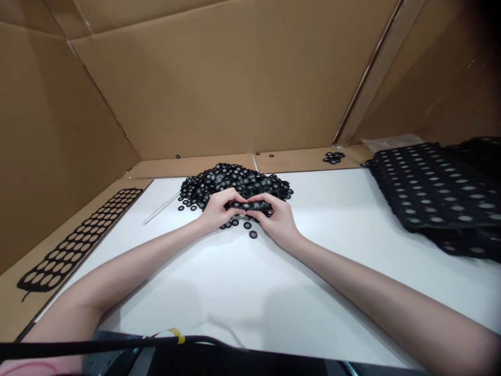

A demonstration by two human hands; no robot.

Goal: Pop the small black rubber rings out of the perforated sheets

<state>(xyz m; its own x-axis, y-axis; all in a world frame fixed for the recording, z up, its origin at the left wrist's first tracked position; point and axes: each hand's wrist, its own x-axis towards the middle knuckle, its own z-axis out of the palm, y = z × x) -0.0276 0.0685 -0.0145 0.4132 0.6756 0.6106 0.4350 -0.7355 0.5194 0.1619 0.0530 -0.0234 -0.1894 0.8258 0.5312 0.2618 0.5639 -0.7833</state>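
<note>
Black cable, yellow-banded, across the near edge. White table, loose rings on it. Left hand, right hand — fingers closed on one black dotted piece between them. Behind: ring heap; cardboard wall.

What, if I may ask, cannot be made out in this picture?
All in the head view:
- Dotted black strip: parts covered by fingers of the left hand and right hand.
- Ring pile: inner rings hidden beneath those on top.
- Dotted black sheets: right side cut off by the right edge.
</note>
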